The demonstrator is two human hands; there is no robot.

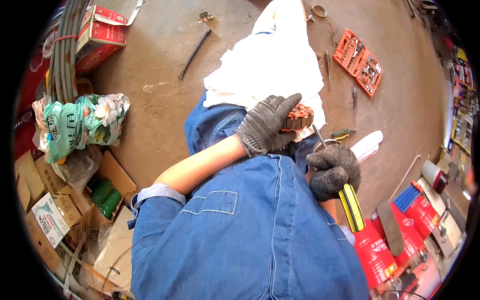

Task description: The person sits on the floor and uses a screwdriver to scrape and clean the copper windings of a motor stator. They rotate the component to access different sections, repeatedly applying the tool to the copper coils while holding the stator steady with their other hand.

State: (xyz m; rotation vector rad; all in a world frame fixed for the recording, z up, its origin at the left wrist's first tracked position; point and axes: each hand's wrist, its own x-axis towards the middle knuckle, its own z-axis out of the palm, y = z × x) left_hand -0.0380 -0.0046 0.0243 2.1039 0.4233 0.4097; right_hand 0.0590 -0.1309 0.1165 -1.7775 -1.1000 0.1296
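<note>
My left hand, in a dark grey knit glove, is closed around a motor stator with copper-coloured windings and dark metal segments. The stator sits over my lap at the edge of a white cloth spread across my legs. In my right hand, gloved alike, is a screwdriver. Its yellow and black handle sticks out below the fist, while the thin metal shaft points up toward the stator's lower right side. A small gap shows between shaft and stator. My left palm and part of the stator are hidden.
On the floor to the right lie an open orange socket set, pliers and a slim screwdriver. A black bar lies ahead. Cardboard boxes and a green bag stand left; red drums are at lower right.
</note>
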